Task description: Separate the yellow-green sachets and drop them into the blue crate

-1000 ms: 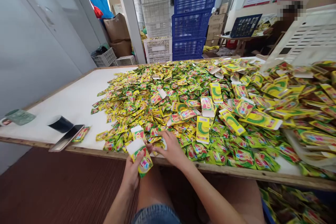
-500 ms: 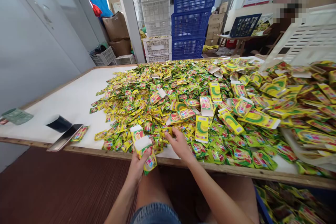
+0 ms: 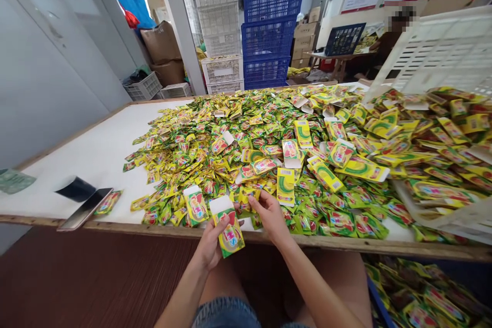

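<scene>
My left hand is closed around a small yellow and green carton, thumb across its front. The white top flap of this carton stands up. Just to its right, my right hand pinches the edge of a small yellow packet at the front of the pile, thumb and index finger together. Another carton lies with its white flap raised, left of the held one. A large heap of shiny packets spreads over the white table in front of me.
Several flat cartons lie on the heap. A tilted white crate with more cartons stands at right. At left are a phone, a dark cup and a green cup. Blue crates are stacked behind; a person sits far right.
My left hand has moved right with its carton, uncovering the other carton on the left. My right hand stays at the pile's front edge, its fingers now pinched. The view has shifted slightly.
</scene>
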The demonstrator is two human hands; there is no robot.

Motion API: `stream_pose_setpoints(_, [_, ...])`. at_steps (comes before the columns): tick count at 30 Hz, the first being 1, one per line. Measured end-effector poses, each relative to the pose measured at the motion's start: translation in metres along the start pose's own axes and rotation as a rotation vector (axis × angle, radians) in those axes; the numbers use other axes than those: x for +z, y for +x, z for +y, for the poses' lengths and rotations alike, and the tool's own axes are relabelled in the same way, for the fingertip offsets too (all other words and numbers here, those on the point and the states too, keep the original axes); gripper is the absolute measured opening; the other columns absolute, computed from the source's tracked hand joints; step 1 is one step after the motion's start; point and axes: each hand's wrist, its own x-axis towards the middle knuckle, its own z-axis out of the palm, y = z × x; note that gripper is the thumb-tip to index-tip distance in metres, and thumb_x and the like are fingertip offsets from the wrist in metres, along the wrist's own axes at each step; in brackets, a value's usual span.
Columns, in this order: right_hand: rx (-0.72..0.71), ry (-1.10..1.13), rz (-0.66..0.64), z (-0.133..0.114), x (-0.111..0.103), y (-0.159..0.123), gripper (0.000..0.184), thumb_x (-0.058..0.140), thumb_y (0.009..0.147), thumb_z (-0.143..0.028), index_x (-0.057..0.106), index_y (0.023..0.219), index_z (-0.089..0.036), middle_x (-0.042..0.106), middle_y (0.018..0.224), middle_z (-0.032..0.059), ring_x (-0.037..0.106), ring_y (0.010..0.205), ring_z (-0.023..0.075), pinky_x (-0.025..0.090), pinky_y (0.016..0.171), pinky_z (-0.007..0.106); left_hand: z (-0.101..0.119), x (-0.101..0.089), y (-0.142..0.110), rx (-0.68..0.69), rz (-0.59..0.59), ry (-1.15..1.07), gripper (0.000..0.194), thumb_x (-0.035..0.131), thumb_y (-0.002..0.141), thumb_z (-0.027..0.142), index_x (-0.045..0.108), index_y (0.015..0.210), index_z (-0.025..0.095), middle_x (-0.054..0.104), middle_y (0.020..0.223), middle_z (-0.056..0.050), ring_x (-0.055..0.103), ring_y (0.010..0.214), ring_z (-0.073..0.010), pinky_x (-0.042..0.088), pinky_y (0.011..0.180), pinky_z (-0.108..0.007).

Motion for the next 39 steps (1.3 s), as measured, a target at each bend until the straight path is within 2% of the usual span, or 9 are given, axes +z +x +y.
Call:
stream_pose_setpoints(5, [0.002,0.088,0.100,-0.002,0.005,-0.009,0.034,0.065,0.073,-0.038,0.053,0.095,-0.016,0.060,0.086,0.0036,0.057,0.078,0.0142,0.047,0.075,0.027,0.001,0.007,-0.009,0.015,-0.044,0.002,0.046,0.069,0.070,0.028,0.059,0.113,0.015,0.056,0.121,-0.011,0.058,0.104,-0.0261,0.045,0.090,-0.036])
stream_pose_setpoints(9, [0.002,0.127,0.277,-0.001,-0.002,-0.014,0.035,0.069,0.069,-0.038,0.050,0.089,-0.016,0.059,0.081,0.0019,0.054,0.067,0.0110,0.046,0.060,0.022,0.001,0.006,-0.012,0.071,0.007,-0.014,0.052,0.069,0.070,0.029,0.056,0.118,0.017,0.057,0.120,-0.011,0.057,0.104,-0.0263,0.045,0.091,-0.038])
stream_pose_setpoints(13, [-0.022,0.170,0.441,0.003,-0.008,-0.016,0.038,0.071,0.066,-0.037,0.045,0.084,-0.018,0.056,0.080,-0.0003,0.054,0.066,0.0102,0.047,0.061,0.023,0.001,0.002,-0.015,0.095,0.054,-0.051,0.050,0.069,0.069,0.030,0.056,0.117,0.019,0.058,0.119,-0.010,0.059,0.102,-0.0262,0.045,0.090,-0.039])
stream_pose_setpoints(21, [0.066,0.121,0.116,0.002,0.007,-0.029,0.040,0.062,0.073,-0.041,0.048,0.104,-0.019,0.059,0.102,0.0063,0.058,0.093,0.0208,0.050,0.073,0.031,-0.001,0.009,-0.016,0.050,0.032,0.014,0.041,0.072,0.067,0.030,0.063,0.104,0.015,0.062,0.111,-0.010,0.061,0.098,-0.0245,0.045,0.089,-0.036])
stream_pose_setpoints(26, [0.034,-0.071,0.065,0.002,0.001,-0.029,0.036,0.063,0.074,-0.039,0.051,0.099,-0.016,0.060,0.103,0.0068,0.057,0.096,0.0202,0.045,0.087,0.034,-0.005,0.007,-0.013,0.033,0.081,0.111,0.047,0.074,0.063,0.032,0.061,0.104,0.013,0.065,0.103,-0.011,0.062,0.092,-0.0240,0.047,0.083,-0.034])
stream_pose_setpoints(30, [0.010,-0.128,0.117,-0.003,-0.007,-0.026,0.038,0.065,0.071,-0.038,0.049,0.098,-0.017,0.061,0.099,0.0068,0.058,0.092,0.0199,0.046,0.083,0.035,-0.008,0.004,-0.008,0.040,0.075,0.188,0.045,0.074,0.063,0.033,0.059,0.101,0.014,0.066,0.094,-0.009,0.063,0.085,-0.0215,0.047,0.078,-0.032])
stream_pose_setpoints(33, [-0.039,-0.075,0.136,-0.015,-0.005,-0.024,0.040,0.066,0.071,-0.036,0.046,0.100,-0.018,0.061,0.095,0.0054,0.058,0.085,0.0179,0.048,0.076,0.032,-0.009,0.006,-0.006,0.011,-0.004,0.279,0.038,0.072,0.065,0.035,0.057,0.092,0.012,0.064,0.073,-0.005,0.062,0.066,-0.0170,0.047,0.065,-0.028])
stream_pose_setpoints(36, [-0.117,-0.163,0.042,-0.030,0.002,-0.023,0.032,0.063,0.074,-0.032,0.046,0.099,-0.019,0.060,0.089,0.0031,0.057,0.078,0.0158,0.047,0.069,0.027,-0.009,0.013,-0.005,-0.008,-0.083,0.390,0.036,0.072,0.064,0.035,0.054,0.085,0.012,0.059,0.061,-0.001,0.056,0.052,-0.0127,0.043,0.054,-0.024])
stream_pose_setpoints(39, [-0.211,-0.472,-0.127,-0.045,0.005,-0.021,0.022,0.057,0.077,-0.022,0.052,0.099,-0.020,0.060,0.091,0.0025,0.056,0.082,0.0161,0.044,0.073,0.027,-0.006,0.019,-0.005,0.006,-0.110,0.472,0.036,0.072,0.063,0.035,0.054,0.084,0.012,0.058,0.058,-0.001,0.054,0.051,-0.0120,0.043,0.053,-0.023])
